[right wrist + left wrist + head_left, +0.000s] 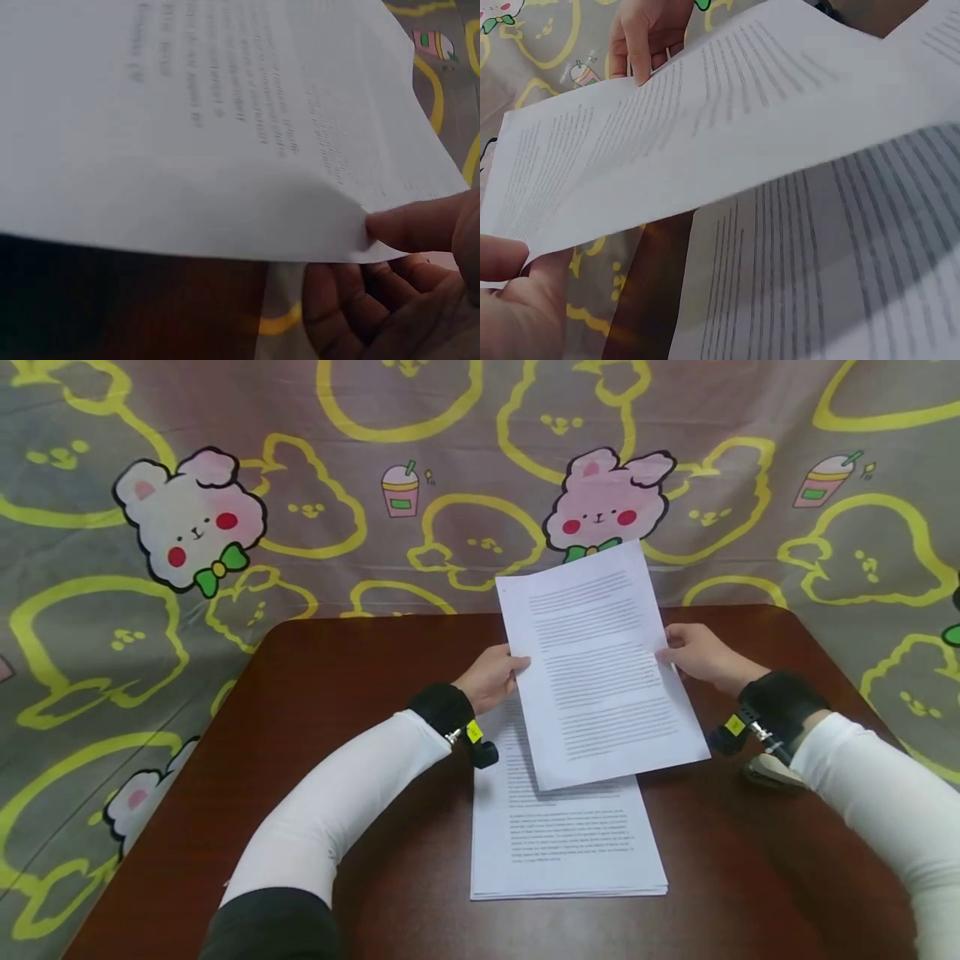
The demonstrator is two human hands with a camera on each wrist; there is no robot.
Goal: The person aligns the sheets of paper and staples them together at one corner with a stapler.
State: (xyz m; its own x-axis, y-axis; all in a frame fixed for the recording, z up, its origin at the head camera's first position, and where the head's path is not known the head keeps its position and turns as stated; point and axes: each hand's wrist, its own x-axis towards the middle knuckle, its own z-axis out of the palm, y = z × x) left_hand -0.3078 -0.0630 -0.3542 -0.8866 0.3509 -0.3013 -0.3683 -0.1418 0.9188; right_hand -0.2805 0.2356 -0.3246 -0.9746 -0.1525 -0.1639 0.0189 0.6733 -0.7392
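A printed sheet of paper (pixel 600 677) is held up and tilted above a stack of printed pages (pixel 570 852) on the table. My left hand (pixel 489 678) pinches its left edge, thumb on the printed face. At the opposite edge, my right hand (pixel 705 653) pinches the sheet between thumb and fingers. In the left wrist view the sheet (pixel 705 150) bows slightly, with the stack (pixel 802 262) beneath it. The right wrist view shows the thumb (pixel 412 225) on top of the paper and the curled fingers below. The sheet hides the upper right part of the stack.
The dark brown wooden table (pixel 360 827) extends on both sides of the stack. A small pale object (pixel 772 771) lies on it under my right forearm, partly hidden. Behind the table hangs a cartoon-patterned curtain (pixel 465 460).
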